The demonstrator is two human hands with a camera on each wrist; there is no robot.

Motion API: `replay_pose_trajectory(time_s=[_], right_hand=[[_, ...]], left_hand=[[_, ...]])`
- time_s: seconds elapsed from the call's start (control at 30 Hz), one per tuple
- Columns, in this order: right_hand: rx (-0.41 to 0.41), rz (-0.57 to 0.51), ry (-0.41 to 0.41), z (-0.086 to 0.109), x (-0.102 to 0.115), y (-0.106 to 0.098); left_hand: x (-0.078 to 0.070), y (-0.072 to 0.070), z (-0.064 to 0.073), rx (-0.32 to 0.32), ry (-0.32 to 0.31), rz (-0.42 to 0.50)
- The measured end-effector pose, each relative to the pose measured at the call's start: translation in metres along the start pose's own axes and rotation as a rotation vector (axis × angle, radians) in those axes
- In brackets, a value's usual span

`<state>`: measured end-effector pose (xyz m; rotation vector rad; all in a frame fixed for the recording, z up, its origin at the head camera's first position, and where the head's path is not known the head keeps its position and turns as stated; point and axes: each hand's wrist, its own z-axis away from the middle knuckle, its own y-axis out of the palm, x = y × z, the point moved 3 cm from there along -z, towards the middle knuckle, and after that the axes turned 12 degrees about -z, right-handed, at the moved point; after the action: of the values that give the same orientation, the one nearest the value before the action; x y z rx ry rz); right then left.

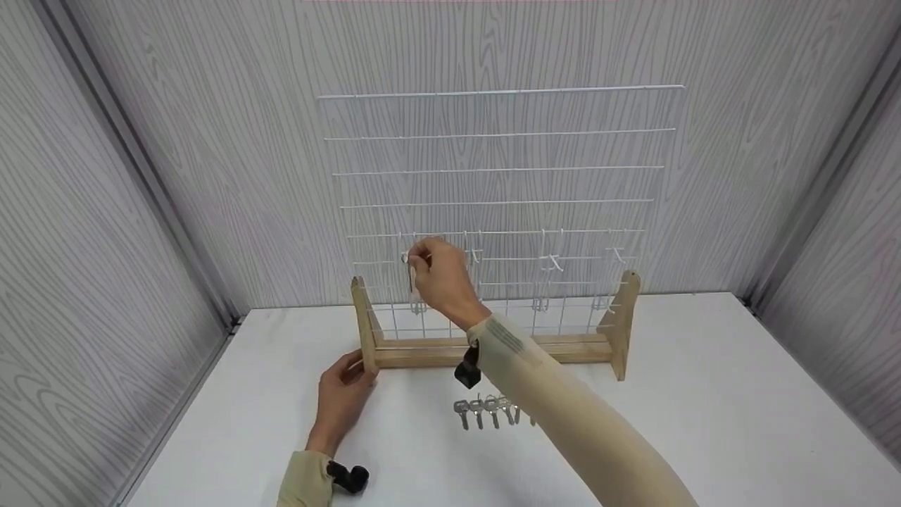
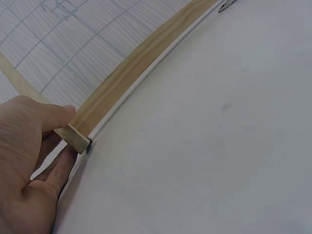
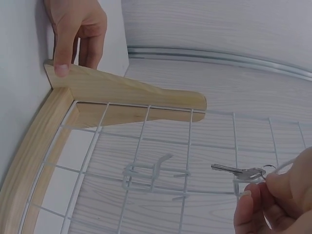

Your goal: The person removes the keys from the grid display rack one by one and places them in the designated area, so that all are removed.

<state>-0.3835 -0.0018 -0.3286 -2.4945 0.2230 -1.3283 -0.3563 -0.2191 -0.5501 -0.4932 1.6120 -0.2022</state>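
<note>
My right hand [image 1: 445,278] pinches the ring of a metal key [image 3: 239,171] between thumb and fingertips. It is at the leftmost hook on a white wire grid [image 1: 493,203]. The key dangles from its ring beside the wires; in the right wrist view, whether the ring is over the hook is hard to tell because the fingers cover that spot. My left hand [image 1: 343,400] grips the front foot of the wooden stand's left side piece [image 2: 75,139], thumb on one face and fingers on the other.
Several keys [image 1: 479,414] with rings lie in a row on the white table [image 1: 415,451], partly behind my right forearm. More white hooks [image 1: 552,263] hang along the grid to the right. The stand's right side piece [image 1: 621,327] is upright. Wood-patterned panels enclose the table.
</note>
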Motion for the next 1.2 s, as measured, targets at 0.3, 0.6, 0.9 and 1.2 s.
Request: replay_pose_trajectory(time_s=[0.3,0.6,0.9,1.2], right_hand=[[0.026,-0.004,-0.014,0.003,0.006,-0.004],[0.057,-0.006,-0.041,0.008,0.009,-0.010],[0.044,-0.049,-0.009,0.013,0.011,-0.017],[0.060,-0.070,-0.018,0.021,0.014,-0.024]], left_hand=[[-0.002,0.000,0.001,0.011,-0.005,-0.005],[-0.002,-0.001,0.001,0.000,0.003,0.004],[-0.002,-0.002,0.000,0.006,0.006,0.003],[-0.001,0.000,0.001,0.016,0.006,-0.007]])
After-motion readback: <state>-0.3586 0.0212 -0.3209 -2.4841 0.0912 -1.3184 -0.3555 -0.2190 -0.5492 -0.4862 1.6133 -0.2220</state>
